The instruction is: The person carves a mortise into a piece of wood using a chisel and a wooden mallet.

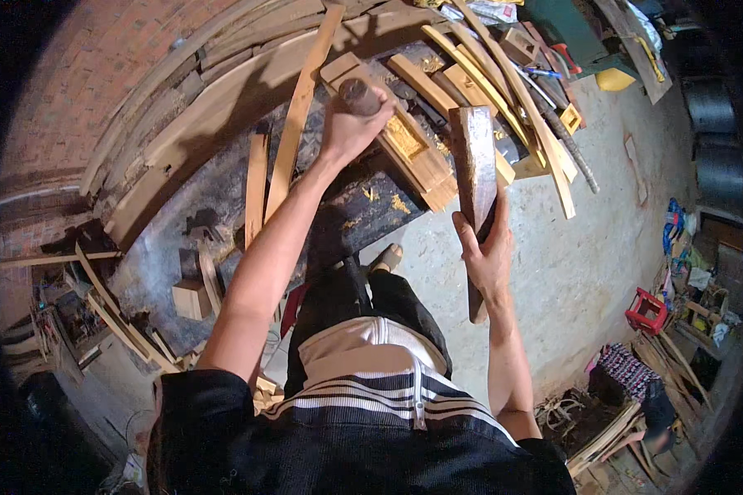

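My left hand [357, 132] is closed around the thick round handle of a chisel [358, 96], its dark butt end facing up. The blade is hidden below my fist. Under it lies a pale wooden block [422, 169] with a rectangular recess holding yellow shavings [404, 139]. My right hand [490, 252] grips a wooden mallet [475, 148] by its handle. The mallet's long, worn brown head is raised to the right of the block, apart from the chisel. The handle's end sticks out below my right hand.
A dark bench [338, 223] carries the block, long wooden strips [305, 107] and scattered shavings. More strips [512, 91] and a red-handled tool [565, 58] lie at the far right. A small red stool [645, 312] and another person [631, 379] are at the lower right.
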`<action>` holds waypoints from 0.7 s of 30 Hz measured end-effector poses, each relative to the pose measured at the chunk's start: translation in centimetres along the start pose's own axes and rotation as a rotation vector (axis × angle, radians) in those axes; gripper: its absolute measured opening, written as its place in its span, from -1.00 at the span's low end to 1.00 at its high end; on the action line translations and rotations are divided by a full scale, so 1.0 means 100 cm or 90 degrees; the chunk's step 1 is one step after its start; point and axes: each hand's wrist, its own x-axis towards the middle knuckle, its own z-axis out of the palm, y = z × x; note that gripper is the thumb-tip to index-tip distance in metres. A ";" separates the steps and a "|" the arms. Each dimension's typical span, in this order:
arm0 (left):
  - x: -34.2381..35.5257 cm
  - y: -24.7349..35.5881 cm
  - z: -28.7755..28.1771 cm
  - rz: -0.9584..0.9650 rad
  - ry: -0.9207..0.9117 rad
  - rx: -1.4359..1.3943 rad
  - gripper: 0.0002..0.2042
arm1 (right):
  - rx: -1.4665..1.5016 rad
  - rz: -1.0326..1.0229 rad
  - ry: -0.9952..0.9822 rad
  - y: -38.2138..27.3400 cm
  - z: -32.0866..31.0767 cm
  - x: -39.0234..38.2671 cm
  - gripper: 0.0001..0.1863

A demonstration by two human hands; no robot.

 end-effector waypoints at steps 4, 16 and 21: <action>0.008 0.015 -0.003 0.025 -0.067 0.056 -0.87 | 0.041 0.049 0.007 0.000 0.002 -0.002 -0.20; -0.019 0.015 0.011 0.178 -0.116 0.124 -0.90 | 0.092 -0.183 0.108 -0.052 -0.010 0.002 -0.23; -0.023 0.017 0.018 0.247 -0.077 0.028 -0.90 | -0.123 -0.241 -0.018 -0.076 0.006 0.029 -0.13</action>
